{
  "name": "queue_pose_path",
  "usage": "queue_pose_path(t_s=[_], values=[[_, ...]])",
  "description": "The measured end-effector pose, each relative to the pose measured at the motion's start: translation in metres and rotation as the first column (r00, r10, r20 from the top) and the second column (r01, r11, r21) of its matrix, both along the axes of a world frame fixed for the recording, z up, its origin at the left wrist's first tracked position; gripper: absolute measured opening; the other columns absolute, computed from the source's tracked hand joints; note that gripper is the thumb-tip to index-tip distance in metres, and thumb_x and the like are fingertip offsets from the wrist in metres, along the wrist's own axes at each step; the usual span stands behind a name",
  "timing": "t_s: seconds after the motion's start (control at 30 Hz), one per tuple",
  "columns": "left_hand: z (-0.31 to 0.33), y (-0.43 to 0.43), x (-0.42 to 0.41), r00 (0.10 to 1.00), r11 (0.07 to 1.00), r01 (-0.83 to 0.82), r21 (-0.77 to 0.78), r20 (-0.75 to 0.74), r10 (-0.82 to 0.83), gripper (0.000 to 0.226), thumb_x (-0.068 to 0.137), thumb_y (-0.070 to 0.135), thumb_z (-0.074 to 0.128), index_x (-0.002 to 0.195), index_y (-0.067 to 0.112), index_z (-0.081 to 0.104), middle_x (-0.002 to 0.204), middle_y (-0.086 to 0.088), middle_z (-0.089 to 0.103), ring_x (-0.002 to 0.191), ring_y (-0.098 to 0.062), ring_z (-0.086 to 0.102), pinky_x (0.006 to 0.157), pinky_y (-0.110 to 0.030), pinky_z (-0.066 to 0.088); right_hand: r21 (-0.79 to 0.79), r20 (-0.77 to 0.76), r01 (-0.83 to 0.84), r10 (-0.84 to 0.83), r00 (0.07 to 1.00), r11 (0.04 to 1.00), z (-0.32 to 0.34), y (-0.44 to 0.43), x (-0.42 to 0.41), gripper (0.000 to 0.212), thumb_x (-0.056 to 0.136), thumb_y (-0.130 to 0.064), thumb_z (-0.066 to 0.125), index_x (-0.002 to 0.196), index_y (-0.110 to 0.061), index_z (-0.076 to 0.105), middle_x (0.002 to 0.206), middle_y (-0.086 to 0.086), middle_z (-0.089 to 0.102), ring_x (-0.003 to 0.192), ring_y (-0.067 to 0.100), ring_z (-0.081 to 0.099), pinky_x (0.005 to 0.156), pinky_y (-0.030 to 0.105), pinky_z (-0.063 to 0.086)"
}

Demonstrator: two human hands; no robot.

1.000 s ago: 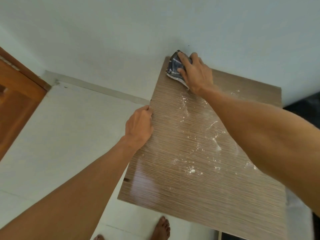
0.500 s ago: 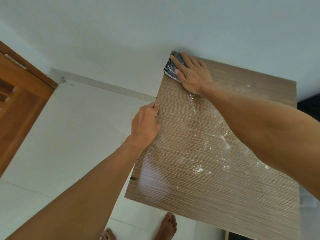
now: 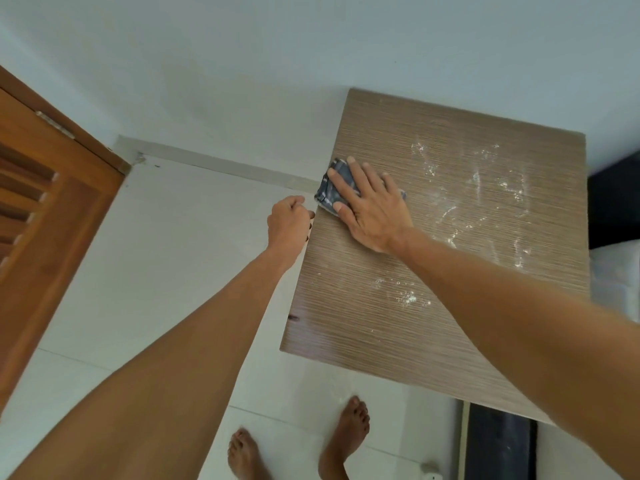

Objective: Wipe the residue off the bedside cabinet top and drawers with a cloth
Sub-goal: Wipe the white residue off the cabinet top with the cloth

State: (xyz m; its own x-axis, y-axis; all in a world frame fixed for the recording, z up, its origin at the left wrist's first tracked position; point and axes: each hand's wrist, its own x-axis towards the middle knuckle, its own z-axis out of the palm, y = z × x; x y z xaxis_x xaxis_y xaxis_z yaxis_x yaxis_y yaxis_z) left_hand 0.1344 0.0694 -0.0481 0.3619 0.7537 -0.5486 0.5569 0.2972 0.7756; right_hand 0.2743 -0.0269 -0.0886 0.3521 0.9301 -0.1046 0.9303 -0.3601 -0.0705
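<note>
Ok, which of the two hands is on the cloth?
The right hand, flat on the cloth at the cabinet top's left edge. The left hand is curled in a fist beside that edge, holding no cloth.

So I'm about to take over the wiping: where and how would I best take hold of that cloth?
Probably from above, flat-palmed: the cloth lies bunched and flat on the cabinet top at its left edge, under the right hand. Spread your fingers over its middle, or pinch the bunched folds showing beyond the fingertips.
</note>
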Motion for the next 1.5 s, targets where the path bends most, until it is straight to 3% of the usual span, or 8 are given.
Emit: queue_pose_path(t_s=[0.17,0.5,0.63,0.8,0.9,1.13,1.27,1.5], values=[[0.014,-0.008,-0.02,1.0,0.998,-0.029,-0.052,-0.005,0.028,0.026,0.094,0.022,0.039,0.074,0.029,0.055,0.103,-0.016,0.068,0.095,-0.033,0.067,0.077,-0.047,0.059,-0.024,-0.04,-0.025,0.024,0.999,0.999,0.004,-0.032,-0.062,0.059,0.102,-0.054,0.007,0.156,-0.033,0.002,0.164,0.01,0.011,0.149,0.031,0.016,0.117,0.052,0.018],[0.018,-0.023,-0.052,0.99,0.992,0.126,-0.032,-0.054,-0.127,0.023,0.091,0.027,0.054,0.071,0.023,0.064,0.091,-0.009,0.073,0.087,-0.031,0.069,0.083,-0.049,0.057,-0.057,-0.145,-0.132,0.123,0.982,0.99,0.009,-0.093,-0.15,0.083,0.089,-0.078,0.023,0.156,-0.033,0.005,0.165,0.008,0.005,0.15,0.032,0.011,0.118,0.057,0.013],[0.014,-0.028,-0.058,0.972,0.975,0.221,0.02,-0.083,-0.219,0.019,0.093,0.027,0.056,0.099,0.019,0.072,0.1,0.003,0.07,0.095,-0.025,0.067,0.087,-0.045,0.056,-0.066,-0.15,-0.167,0.156,0.976,0.984,0.008,-0.108,-0.167,0.094,0.082,-0.083,0.034,0.156,-0.033,0.004,0.165,0.008,0.006,0.15,0.032,0.011,0.119,0.055,0.014],[0.008,-0.032,-0.064,0.963,0.969,0.245,0.03,-0.123,-0.239,0.022,0.093,0.027,0.059,0.108,0.016,0.071,0.11,-0.003,0.07,0.101,-0.024,0.065,0.093,-0.043,0.054,-0.071,-0.112,-0.222,0.213,0.971,0.972,0.003,-0.125,-0.185,0.11,0.077,-0.04,0.075,0.156,-0.032,-0.001,0.164,0.011,0.007,0.15,0.033,0.013,0.119,0.052,0.016],[0.006,-0.037,-0.067,0.959,0.967,0.251,0.037,-0.148,-0.243,0.023,0.093,0.028,0.058,0.109,0.017,0.07,0.114,-0.003,0.069,0.104,-0.023,0.063,0.094,-0.044,0.053,-0.079,-0.123,-0.232,0.221,0.967,0.97,0.005,-0.132,-0.194,0.119,0.072,-0.015,0.078,0.156,-0.032,-0.005,0.164,0.01,0.003,0.15,0.033,0.008,0.12,0.051,0.015],[0.019,-0.057,-0.058,0.912,0.913,0.37,0.174,-0.258,-0.32,0.03,0.097,0.016,0.051,0.124,0.014,0.062,0.126,-0.007,0.063,0.113,-0.025,0.059,0.094,-0.033,0.046,-0.085,-0.277,-0.372,0.337,0.9,0.924,0.021,-0.146,-0.195,0.105,0.078,0.005,0.067,0.156,-0.029,0.006,0.164,0.008,0.009,0.15,0.032,0.009,0.121,0.051,0.011],[0.033,-0.061,-0.039,0.866,0.855,0.456,0.247,-0.343,-0.363,0.029,0.097,0.015,0.049,0.12,0.013,0.065,0.128,-0.007,0.063,0.112,-0.026,0.06,0.082,-0.028,0.041,-0.152,-0.446,-0.455,0.35,0.824,0.877,0.053,-0.15,-0.175,0.084,0.089,0.003,0.055,0.156,-0.027,0.016,0.163,0.004,0.017,0.149,0.026,0.017,0.119,0.044,0.024],[0.03,-0.051,0.011,0.712,0.605,0.7,0.38,-0.442,-0.545,0.021,0.095,0.014,0.048,0.108,0.005,0.062,0.118,-0.013,0.059,0.109,-0.034,0.056,0.086,-0.041,0.049,-0.081,-0.454,-0.22,0.16,0.876,0.972,0.082,-0.144,-0.054,0.072,0.084,0.0,0.061,0.149,-0.018,0.037,0.149,0.009,0.046,0.126,0.028,0.054,0.103,0.042,0.048]])
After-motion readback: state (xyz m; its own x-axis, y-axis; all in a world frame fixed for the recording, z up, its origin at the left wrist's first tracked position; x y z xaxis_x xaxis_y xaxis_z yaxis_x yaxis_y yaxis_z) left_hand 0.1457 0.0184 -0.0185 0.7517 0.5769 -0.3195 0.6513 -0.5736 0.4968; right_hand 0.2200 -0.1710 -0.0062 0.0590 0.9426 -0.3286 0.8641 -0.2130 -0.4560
